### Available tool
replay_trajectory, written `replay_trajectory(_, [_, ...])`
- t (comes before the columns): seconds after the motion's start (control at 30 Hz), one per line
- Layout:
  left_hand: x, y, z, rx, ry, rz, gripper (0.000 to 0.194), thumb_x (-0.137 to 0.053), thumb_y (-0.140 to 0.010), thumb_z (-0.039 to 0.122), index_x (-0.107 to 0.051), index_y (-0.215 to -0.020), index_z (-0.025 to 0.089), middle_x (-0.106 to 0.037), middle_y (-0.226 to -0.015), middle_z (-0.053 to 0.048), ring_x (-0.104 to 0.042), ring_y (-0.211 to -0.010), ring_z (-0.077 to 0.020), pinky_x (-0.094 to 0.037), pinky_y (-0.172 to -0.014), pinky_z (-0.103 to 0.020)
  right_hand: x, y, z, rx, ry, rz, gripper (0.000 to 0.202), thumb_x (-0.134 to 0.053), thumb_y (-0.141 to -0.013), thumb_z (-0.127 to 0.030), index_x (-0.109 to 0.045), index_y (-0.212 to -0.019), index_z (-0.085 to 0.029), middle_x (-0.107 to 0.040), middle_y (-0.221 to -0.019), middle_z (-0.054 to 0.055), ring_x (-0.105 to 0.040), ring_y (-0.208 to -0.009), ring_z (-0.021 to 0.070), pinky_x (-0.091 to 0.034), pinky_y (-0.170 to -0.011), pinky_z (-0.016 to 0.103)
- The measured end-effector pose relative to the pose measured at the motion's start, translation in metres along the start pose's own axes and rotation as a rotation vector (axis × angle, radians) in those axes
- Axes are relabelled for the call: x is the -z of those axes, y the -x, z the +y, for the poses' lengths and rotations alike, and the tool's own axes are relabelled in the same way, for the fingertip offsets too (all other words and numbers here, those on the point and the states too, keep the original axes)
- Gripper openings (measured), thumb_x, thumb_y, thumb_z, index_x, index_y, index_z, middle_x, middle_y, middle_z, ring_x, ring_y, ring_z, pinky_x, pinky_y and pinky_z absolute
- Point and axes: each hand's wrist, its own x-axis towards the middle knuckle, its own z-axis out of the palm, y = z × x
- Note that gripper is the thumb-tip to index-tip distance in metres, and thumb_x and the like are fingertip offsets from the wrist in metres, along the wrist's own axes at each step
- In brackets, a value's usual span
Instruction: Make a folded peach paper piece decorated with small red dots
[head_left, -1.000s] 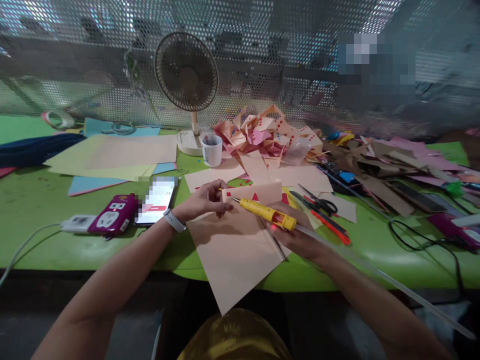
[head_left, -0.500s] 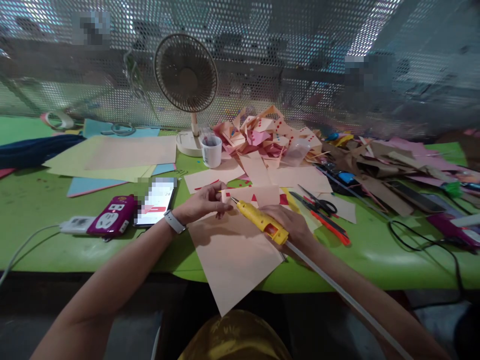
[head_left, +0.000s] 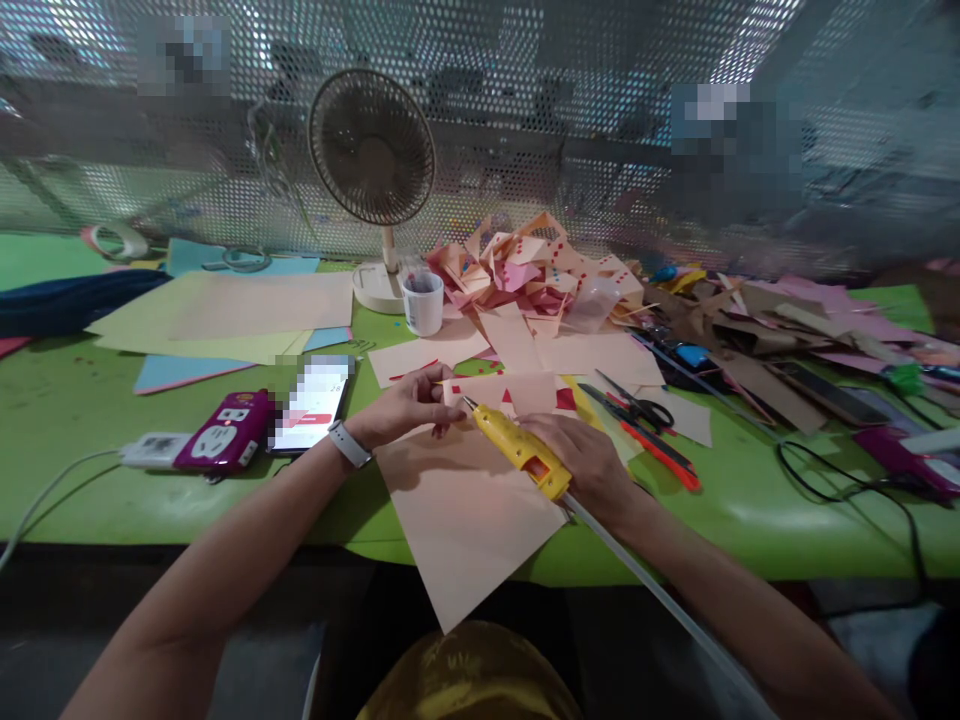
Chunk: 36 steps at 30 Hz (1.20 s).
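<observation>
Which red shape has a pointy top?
The middle red shape, on the pale strip between the small red patch by the left hand and the bigger red patch by the right hand. Only it looks like a triangle.

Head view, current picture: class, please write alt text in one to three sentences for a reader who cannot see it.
A right hand holds a yellow glue gun, its tip near the left hand, which pinches a pale paper strip with red shapes. Around them on a green table are scissors, a phone, a fan and heaped paper.
</observation>
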Motion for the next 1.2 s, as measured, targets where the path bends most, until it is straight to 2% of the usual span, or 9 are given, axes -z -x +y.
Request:
replay_trajectory(0.3, [0.0,-0.001,0.0,0.014,-0.012,0.017,0.041,-0.084,-0.07,0.025,-0.046,-0.083,0.018,-0.07,-0.067,-0.001,-0.06,-0.047,-0.0084,-0.046,-0.047,-0.018,0.003,0.004,0.004,-0.013,-0.009,0.017,0.032,-0.052,-0.094,-0.02,-0.056,-0.125,-0.016,-0.072,-0.11,0.014,-0.07,-0.102,0.0253,-0.059,-0.086,0.039])
replay_trajectory(0.43, [0.0,-0.001,-0.001,0.016,-0.018,0.02,0.041,-0.084,-0.07,0.025,-0.046,-0.083,0.018,-0.065,-0.059,0.003,-0.059,-0.046,-0.0081,-0.046,-0.048,-0.018,0.013,0.004,0.007,-0.022,-0.047,0.06,0.032,-0.054,-0.092,-0.025,-0.055,-0.123,-0.018,-0.073,-0.104,0.012,-0.071,-0.097,0.0248,-0.06,-0.082,0.036])
replay_trajectory(0.57, [0.0,-0.001,-0.001,0.02,-0.033,0.023,0.04,-0.083,-0.072,0.024,-0.045,-0.082,0.019,-0.062,-0.055,0.005,-0.059,-0.046,-0.0082,-0.047,-0.049,-0.017,0.028,0.005,0.002,-0.106,-0.069,0.026,0.031,-0.053,-0.092,-0.032,-0.055,-0.121,-0.022,-0.073,-0.106,0.011,-0.071,-0.097,0.0255,-0.061,-0.082,0.039])
replay_trajectory(0.7, [0.003,-0.001,-0.003,0.02,-0.046,0.045,0.039,-0.084,-0.072,0.023,-0.047,-0.085,0.018,-0.063,-0.06,0.004,-0.06,-0.048,-0.0086,-0.047,-0.048,-0.017,0.042,0.016,0.007,-0.235,-0.061,0.083,0.034,-0.054,-0.091,-0.038,-0.057,-0.122,-0.025,-0.071,-0.112,0.011,-0.07,-0.103,0.0301,-0.058,-0.089,0.046])
replay_trajectory(0.8, [0.004,-0.001,-0.004,0.033,-0.065,0.044,0.039,-0.084,-0.071,0.023,-0.048,-0.085,0.018,-0.064,-0.063,0.003,-0.06,-0.05,-0.0088,-0.049,-0.05,-0.018,0.053,0.028,0.031,-0.334,-0.018,0.081,0.033,-0.058,-0.09,-0.04,-0.059,-0.12,-0.027,-0.07,-0.117,0.011,-0.068,-0.108,0.032,-0.056,-0.093,0.048])
replay_trajectory(0.9, [0.005,-0.001,-0.002,0.045,-0.114,0.039,0.037,-0.084,-0.072,0.023,-0.05,-0.084,0.017,-0.065,-0.064,0.002,-0.061,-0.05,-0.0088,-0.05,-0.051,-0.018,0.065,0.046,0.07,-0.357,0.011,0.045,0.028,-0.056,-0.092,-0.041,-0.061,-0.116,-0.026,-0.07,-0.117,0.012,-0.067,-0.108,0.0314,-0.055,-0.093,0.048])
replay_trajectory(1.07, [0.003,-0.001,0.003,0.037,-0.161,0.096,0.036,-0.085,-0.071,0.022,-0.053,-0.087,0.017,-0.063,-0.062,0.003,-0.058,-0.049,-0.0082,-0.049,-0.048,-0.017,0.087,0.096,0.137,-0.469,0.129,0.023,0.032,-0.06,-0.09,-0.049,-0.064,-0.11,-0.024,-0.07,-0.11,0.013,-0.068,-0.101,0.0266,-0.054,-0.09,0.039])
replay_trajectory(1.1, [0.003,-0.001,0.004,0.032,-0.162,0.108,0.036,-0.085,-0.07,0.022,-0.054,-0.087,0.016,-0.062,-0.062,0.003,-0.058,-0.049,-0.0081,-0.049,-0.047,-0.017,0.091,0.107,0.148,-0.501,0.163,0.053,0.035,-0.063,-0.087,-0.049,-0.065,-0.109,-0.021,-0.07,-0.108,0.014,-0.068,-0.099,0.0271,-0.054,-0.089,0.04])
replay_trajectory(1.2, [0.001,-0.003,0.007,0.031,-0.151,0.119,0.035,-0.086,-0.068,0.022,-0.056,-0.085,0.016,-0.062,-0.064,0.003,-0.056,-0.049,-0.0082,-0.05,-0.045,-0.018,0.101,0.134,0.173,-0.575,0.189,0.017,0.04,-0.068,-0.082,-0.05,-0.065,-0.105,-0.018,-0.069,-0.104,0.015,-0.067,-0.097,0.0283,-0.054,-0.09,0.044])
